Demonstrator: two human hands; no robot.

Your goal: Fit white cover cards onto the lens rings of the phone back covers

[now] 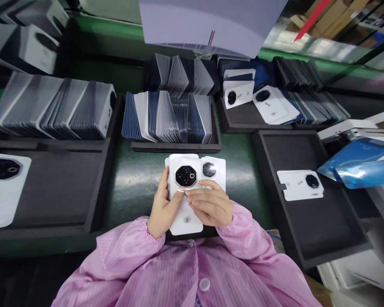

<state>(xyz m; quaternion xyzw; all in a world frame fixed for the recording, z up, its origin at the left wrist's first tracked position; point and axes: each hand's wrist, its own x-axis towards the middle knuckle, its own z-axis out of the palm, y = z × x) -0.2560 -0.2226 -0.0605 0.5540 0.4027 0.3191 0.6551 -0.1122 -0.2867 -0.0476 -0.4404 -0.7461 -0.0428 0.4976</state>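
In front of me is a white phone back panel (pixel 187 221) with a black octagonal camera area near its top. My left hand (pixel 162 207) grips it along the left edge, thumb lying across the front. Just below the camera area, the fingers of my right hand (pixel 211 202) are drawn together over the panel. A thin shiny edge shows by the fingertips; what they pinch is too small to make out. Behind the right hand lies another white phone back panel (pixel 218 172), partly covered. More white panel edges show behind the held one.
A black tray (pixel 179 147) ahead carries rows of upright dark and pale panels (pixel 166 117). More panels stand at left (pixel 56 106). Right of me, a black tray (pixel 326 230) holds white panels (pixel 299 185), with blue film (pixel 365 160) over its edge. A large white sheet (pixel 205 21) hangs ahead.
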